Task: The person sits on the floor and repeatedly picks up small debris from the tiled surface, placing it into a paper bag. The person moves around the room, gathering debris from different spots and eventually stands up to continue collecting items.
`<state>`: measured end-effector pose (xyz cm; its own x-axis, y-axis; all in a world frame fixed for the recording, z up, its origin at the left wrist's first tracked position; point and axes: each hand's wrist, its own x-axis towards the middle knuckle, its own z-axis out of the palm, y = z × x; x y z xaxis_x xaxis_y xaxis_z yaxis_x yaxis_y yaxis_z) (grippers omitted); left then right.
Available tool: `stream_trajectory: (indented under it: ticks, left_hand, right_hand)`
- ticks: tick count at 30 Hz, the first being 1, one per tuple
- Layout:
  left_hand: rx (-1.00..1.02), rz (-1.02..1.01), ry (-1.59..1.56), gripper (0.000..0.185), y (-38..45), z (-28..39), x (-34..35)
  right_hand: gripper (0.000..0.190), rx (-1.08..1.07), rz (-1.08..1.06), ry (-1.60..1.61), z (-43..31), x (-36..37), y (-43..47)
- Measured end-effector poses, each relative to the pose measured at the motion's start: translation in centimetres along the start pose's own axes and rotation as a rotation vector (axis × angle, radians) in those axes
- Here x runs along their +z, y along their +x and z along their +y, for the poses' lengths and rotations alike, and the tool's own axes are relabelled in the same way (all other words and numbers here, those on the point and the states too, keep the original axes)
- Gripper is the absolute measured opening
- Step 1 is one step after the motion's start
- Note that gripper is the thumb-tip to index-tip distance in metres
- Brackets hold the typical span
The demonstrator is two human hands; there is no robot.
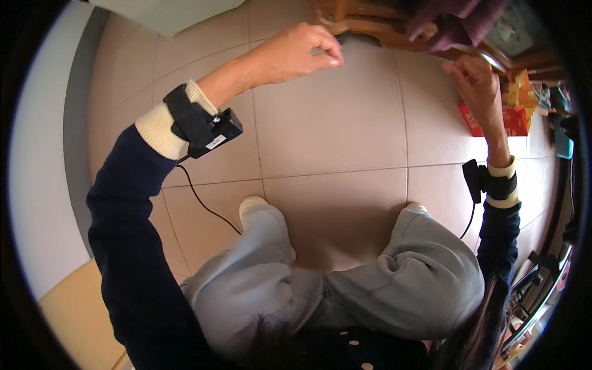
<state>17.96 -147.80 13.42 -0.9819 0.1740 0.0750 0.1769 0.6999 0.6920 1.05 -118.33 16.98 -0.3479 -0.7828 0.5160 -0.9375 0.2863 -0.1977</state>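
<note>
My left hand (307, 52) is stretched out over the tiled floor (330, 125), its fingers curled towards the thumb, with nothing visible between them. Farther right, my right hand (476, 83) is raised with bent fingers; what its palm may hold is hidden. Just beyond that hand is a purple cloth (458, 23), folded and slightly blurred, in front of wooden furniture (393, 25). Whether the right fingers touch the cloth I cannot tell. A red box (513, 121) is partly behind my right wrist.
Black devices with cables are strapped to my left wrist (215, 134) and right wrist (497, 185). A white wall (41, 162) runs along the left. Orange packaging (520, 90) and assorted items are at the right. A pale panel (171, 14) juts in at upper left.
</note>
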Motion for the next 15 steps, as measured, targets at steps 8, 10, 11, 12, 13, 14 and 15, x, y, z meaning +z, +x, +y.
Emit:
stream_trajectory:
  ticks: [8, 10, 11, 12, 13, 14, 15]
  left_hand:
    - [-0.376, 0.334, -0.305, 0.02, -9.7, -16.1, 3.6]
    - [-0.481, 0.395, -0.361, 0.02, -8.8, -18.8, 5.3]
    - [-0.531, 0.419, -0.351, 0.021, -8.1, -20.0, 5.9]
    - [-0.571, 0.454, -0.353, 0.021, -7.4, -20.9, 6.4]
    - [-0.571, 0.488, -0.363, 0.023, -6.9, -21.5, 6.8]
    - [-0.548, 0.499, -0.377, 0.022, -6.4, -22.0, 6.9]
    - [-0.527, 0.523, -0.404, 0.022, -5.8, -22.4, 7.2]
  right_hand:
    - [0.013, 0.198, -0.247, 0.093, -7.0, 7.6, 0.5]
    - [0.015, 0.232, -0.269, 0.111, -8.2, 9.5, 0.9]
    - [0.017, 0.293, -0.287, 0.107, -8.7, 10.6, 1.4]
    - [0.017, 0.289, -0.29, 0.156, -8.9, 11.3, 2.2]
    - [0.018, 0.377, -0.323, 0.192, -9.4, 12.3, 2.4]
    - [0.018, 0.428, -0.337, 0.257, -9.8, 13.2, 2.7]
    - [0.018, 0.515, -0.369, 0.247, -10.0, 14.3, 3.0]
